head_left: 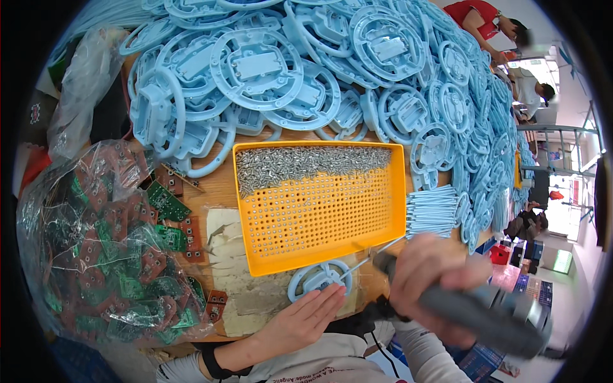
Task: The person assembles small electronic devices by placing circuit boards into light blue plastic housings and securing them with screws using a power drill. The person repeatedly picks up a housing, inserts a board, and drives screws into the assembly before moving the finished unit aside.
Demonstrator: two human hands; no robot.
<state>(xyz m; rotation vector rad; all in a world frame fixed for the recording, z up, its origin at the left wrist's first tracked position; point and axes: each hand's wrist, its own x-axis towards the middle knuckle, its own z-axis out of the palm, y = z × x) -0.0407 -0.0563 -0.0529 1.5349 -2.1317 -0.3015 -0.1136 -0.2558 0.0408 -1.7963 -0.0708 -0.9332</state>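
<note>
Left hand (305,322): fingers extended, side by side, resting on 1 blue wheel (322,279) below the tray (399,191). Right hand (418,277): blurred, wrapped around driver (495,319). Step: probably screw-driving; next move calls for bit aligned, wheel braced.

This is a workshop for putting products together in bulk: light-blue plastic wheels (255,67) heaped on a wooden counter (214,186), a yellow tray (322,255) with loose screws (306,163), a clear bag of circuit boards (115,255), a power tool (491,319), and two other people (476,19) (529,92) beyond the heap.
</note>
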